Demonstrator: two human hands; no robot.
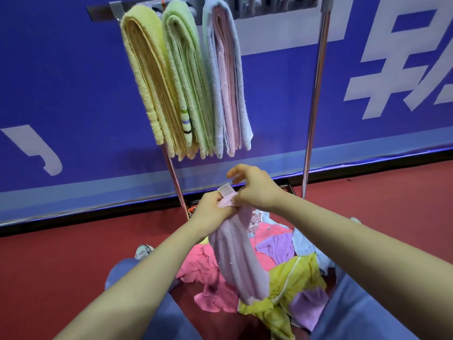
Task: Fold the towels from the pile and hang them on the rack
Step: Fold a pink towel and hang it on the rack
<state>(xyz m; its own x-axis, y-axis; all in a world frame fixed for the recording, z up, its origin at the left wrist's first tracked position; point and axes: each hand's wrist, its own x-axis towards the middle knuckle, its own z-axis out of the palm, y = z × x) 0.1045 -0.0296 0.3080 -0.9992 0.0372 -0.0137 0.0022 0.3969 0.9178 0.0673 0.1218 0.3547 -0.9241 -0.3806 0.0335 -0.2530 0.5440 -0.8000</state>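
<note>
A pale lilac towel point(239, 256) hangs in a twisted column from both my hands above the pile. My left hand point(212, 208) grips its top edge by the white label. My right hand point(255, 188) pinches the same edge just to the right, index finger raised. Below lies the pile point(284, 273) of pink, yellow, purple and light blue towels on the floor. The metal rack point(316, 89) stands ahead; on its top bar hang a folded yellow towel point(149, 77), a green towel point(188, 77) and a blue-and-pink towel point(228, 77).
A blue wall panel point(73, 94) with white lettering stands right behind the rack. The floor point(61, 253) is dark red. My knees in blue trousers point(362, 310) flank the pile, and a shoe point(143, 250) shows at the left. The bar's right half is bare.
</note>
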